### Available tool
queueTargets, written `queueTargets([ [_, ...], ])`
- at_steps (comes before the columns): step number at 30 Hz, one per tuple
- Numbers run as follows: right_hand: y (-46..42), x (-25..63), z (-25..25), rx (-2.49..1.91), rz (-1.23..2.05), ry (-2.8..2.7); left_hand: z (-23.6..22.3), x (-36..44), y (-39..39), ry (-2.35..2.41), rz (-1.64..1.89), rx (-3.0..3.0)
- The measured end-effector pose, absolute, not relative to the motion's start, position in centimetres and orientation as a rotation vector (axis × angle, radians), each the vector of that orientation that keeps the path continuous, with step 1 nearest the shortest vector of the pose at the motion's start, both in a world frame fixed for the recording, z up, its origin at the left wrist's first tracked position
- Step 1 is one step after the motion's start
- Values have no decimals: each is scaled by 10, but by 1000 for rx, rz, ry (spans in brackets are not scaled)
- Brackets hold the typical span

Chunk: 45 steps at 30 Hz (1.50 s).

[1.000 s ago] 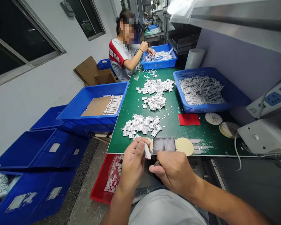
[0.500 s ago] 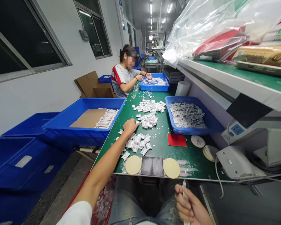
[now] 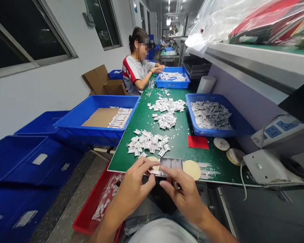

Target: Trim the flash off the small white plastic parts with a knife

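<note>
My left hand (image 3: 136, 180) is closed at the table's front edge, its fingertips pinching a small white plastic piece (image 3: 157, 172). Facing it, my right hand (image 3: 183, 189) has its fingertips at the piece's other end. Inside the right hand shows a bit of a slim, shiny tool (image 3: 177, 185), mostly hidden by the fingers. Behind the hands lie a dark grey pad (image 3: 172, 163) and two pale yellow discs, the right one (image 3: 192, 169) in plain sight and the left one (image 3: 154, 161) partly covered. A loose pile of white pieces (image 3: 149, 141) sits just beyond.
Further piles of white pieces (image 3: 167, 113) lie up the green table (image 3: 178, 141). At right stand a blue basket (image 3: 210, 133) of white pieces, a red card (image 3: 198, 142) and a power strip (image 3: 275, 131). A blue bin (image 3: 96, 101) is at left; a co-worker (image 3: 140, 67) sits ahead.
My left hand has come back from the piles to the front edge with a white piece. My right hand has risen from below the edge to meet it. The view has tilted down.
</note>
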State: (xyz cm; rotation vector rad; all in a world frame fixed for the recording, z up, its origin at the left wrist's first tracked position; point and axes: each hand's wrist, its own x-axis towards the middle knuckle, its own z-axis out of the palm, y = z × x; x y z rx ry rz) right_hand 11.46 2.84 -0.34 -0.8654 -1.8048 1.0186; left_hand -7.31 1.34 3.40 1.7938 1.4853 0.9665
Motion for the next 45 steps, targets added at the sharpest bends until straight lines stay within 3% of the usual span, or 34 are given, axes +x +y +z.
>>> queueTargets([
  [5,24,84,6,-817,856,-1755,27,-67,0,1286,1481,1042],
  [10,20,94,18,-840,830,-2028,27,-61,3,999,1485,443],
  [17,34,112,41,-862,35,-2392,36,-57,0,1053,1532,559],
  [21,33,109,45,-894,-201,-2400,37,-57,-2,1101,1510,625],
  [45,29,108,43,-957,-361,-2366,37,-56,-4,1183,1528,659],
])
